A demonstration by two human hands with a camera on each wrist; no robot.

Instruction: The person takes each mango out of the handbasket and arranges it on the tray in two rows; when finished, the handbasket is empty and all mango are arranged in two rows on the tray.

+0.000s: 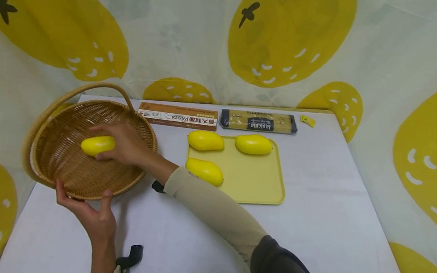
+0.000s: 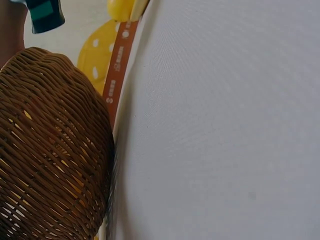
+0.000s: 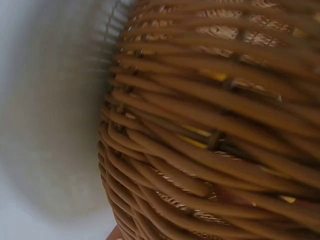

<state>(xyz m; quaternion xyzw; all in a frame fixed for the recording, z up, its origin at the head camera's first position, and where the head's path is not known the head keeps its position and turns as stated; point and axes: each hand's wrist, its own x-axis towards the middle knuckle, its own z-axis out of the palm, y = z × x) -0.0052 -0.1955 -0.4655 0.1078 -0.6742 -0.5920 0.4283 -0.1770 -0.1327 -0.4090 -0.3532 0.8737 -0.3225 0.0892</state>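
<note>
A wicker basket with an arched handle is at the left of the table, its opening tilted toward me. My left hand holds it at the near rim, with fingertips and thumb showing against the edge. Inside the basket, my right hand grips a yellow mango between fingers and thumb. The left wrist view shows the woven outside of the basket. Close wickerwork of the basket fills most of the right wrist view, with bits of yellow between the strands.
A yellow tray carries several mangoes, among them one mango at its far right. Behind stand a pasta box and a spaghetti pack. A small yellow packet lies farther right. Fruit-print cloth hangs behind the table.
</note>
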